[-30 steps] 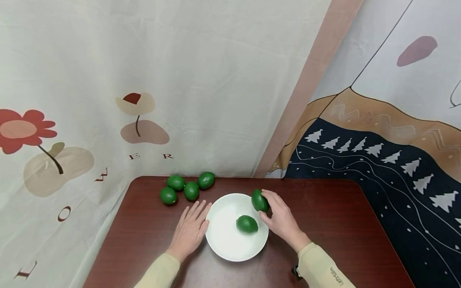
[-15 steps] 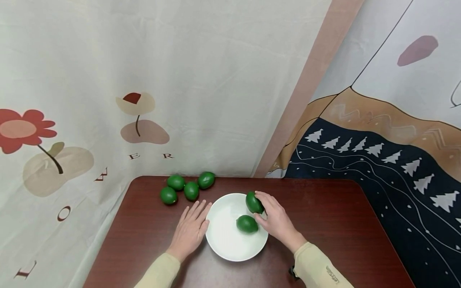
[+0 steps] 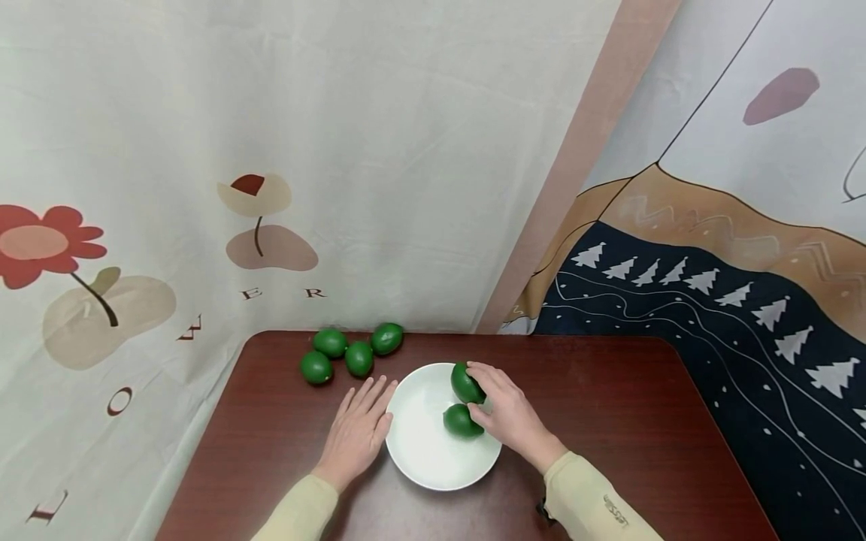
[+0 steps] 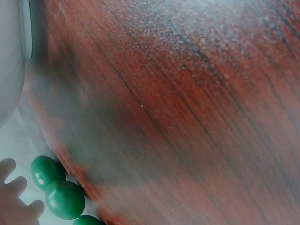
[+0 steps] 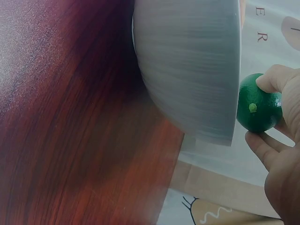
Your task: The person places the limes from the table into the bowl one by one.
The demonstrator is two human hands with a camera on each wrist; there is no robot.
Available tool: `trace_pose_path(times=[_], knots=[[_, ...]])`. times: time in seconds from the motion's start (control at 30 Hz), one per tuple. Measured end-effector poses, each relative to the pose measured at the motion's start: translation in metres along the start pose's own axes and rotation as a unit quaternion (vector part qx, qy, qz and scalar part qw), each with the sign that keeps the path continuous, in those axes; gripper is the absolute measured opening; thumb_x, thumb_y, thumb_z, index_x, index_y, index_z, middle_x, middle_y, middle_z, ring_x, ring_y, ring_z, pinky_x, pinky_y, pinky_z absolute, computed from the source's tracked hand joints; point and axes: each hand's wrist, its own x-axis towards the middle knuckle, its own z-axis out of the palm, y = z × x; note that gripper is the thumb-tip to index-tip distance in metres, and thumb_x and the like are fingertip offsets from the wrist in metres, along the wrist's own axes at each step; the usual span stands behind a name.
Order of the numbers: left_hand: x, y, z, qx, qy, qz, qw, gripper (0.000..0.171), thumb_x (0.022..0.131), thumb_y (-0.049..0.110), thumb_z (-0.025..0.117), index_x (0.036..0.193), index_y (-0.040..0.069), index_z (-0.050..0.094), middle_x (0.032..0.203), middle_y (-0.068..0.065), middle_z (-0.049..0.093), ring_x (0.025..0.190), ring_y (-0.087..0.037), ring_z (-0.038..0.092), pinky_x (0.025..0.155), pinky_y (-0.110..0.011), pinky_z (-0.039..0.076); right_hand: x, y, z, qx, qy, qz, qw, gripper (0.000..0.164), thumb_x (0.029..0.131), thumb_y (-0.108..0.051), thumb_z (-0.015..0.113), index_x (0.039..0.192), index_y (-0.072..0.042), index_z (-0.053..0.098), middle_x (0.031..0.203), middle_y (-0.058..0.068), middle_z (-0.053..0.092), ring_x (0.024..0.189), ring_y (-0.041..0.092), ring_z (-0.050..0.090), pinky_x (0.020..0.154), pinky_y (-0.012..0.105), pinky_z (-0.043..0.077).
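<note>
A white bowl (image 3: 443,458) stands on the table with one green lime (image 3: 461,421) inside it. My right hand (image 3: 509,415) pinches another lime (image 3: 466,383) between thumb and fingers, over the bowl's far right part. In the right wrist view this held lime (image 5: 258,104) appears at the level of the rim. With its fingers straight, my left hand (image 3: 356,430) lies along the left side of the bowl; its thumb side is at the rim. In the left wrist view only the left fingertips (image 4: 16,185) show, near limes.
Several more limes (image 3: 358,358) sit in a cluster at the back left of the brown wooden table (image 3: 609,421). Behind the table's far edge hangs a printed cloth (image 3: 406,188). A dark patterned cloth (image 3: 649,293) borders the right side.
My right hand has moved left with the lime, from the bowl's right rim to over its inside, beside the other lime. The left hand has stayed put.
</note>
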Motion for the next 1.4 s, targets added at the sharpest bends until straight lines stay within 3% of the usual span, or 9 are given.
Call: trace_pose_path(times=[0.7,1.4], knots=[[0.000,-0.001,0.000,-0.005,-0.010,-0.003,0.9999,0.051,0.105,0.031,0.052,0.153,0.018,0.052,0.156,-0.009,0.052,0.147,-0.034,0.043,0.117,-0.060,0.033,0.008,-0.007,0.010,-0.008,-0.052,-0.011,0.999,0.055,0.086,-0.007,0.082,0.137,-0.007,0.061,0.146,0.008,0.057,0.127,0.023,0.059,0.096,0.039,0.057],[-0.001,0.000,-0.001,-0.003,0.002,-0.001,1.0000,0.051,0.104,0.030,0.054,0.153,0.017,0.053,0.155,-0.010,0.052,0.146,-0.035,0.044,0.116,-0.061,0.034,0.014,-0.015,0.022,-0.026,-0.094,-0.018,0.995,0.056,0.089,-0.010,0.079,0.141,-0.008,0.059,0.149,0.009,0.055,0.138,0.026,0.053,0.109,0.041,0.049]])
